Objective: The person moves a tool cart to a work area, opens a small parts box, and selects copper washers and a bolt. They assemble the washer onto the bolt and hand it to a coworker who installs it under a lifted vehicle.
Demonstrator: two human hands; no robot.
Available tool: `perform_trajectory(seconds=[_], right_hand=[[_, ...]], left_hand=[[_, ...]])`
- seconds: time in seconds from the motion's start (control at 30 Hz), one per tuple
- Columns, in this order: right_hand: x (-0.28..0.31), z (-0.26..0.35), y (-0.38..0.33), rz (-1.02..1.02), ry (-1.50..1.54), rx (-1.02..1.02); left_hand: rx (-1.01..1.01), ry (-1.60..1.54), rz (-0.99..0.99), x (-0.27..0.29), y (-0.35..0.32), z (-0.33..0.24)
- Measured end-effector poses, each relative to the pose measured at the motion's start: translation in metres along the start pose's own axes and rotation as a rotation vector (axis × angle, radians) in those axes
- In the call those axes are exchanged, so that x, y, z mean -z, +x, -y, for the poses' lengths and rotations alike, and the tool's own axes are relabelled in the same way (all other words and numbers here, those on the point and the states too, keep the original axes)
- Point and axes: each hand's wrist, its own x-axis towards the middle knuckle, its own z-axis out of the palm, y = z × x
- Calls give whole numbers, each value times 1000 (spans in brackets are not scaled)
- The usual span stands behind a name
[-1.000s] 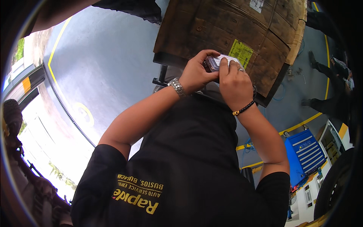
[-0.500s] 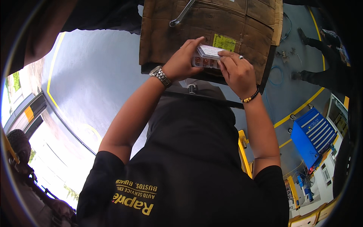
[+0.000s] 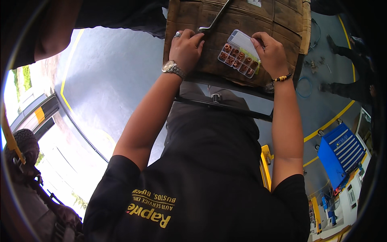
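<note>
Many copper rings (image 3: 236, 63) lie in a clear box (image 3: 235, 68), open on the cardboard-covered surface (image 3: 187, 16). The right hand's (image 3: 271, 53) fingers pinch its lid (image 3: 243, 41); the left hand's (image 3: 184, 51) fingers are half curled beside a wrench (image 3: 218, 17), their hold unclear.

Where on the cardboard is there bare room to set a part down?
The cardboard looks bare at upper right, between the white label, right hand and right edge; a narrower patch lies between the wrench and open lid. It's crowded around the compartment box and by the left hand at the wrench's near end.
</note>
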Motion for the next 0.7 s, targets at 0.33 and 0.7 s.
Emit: perform_trajectory(seconds=[0.33, 0.7], right_hand=[[-12, -8, -9, -104, -305, 199], [-22, 39, -63, -48, -257, 189]], left_hand=[[159, -47, 75, -3, 11, -4], [529, -637, 67, 45, -61, -34]])
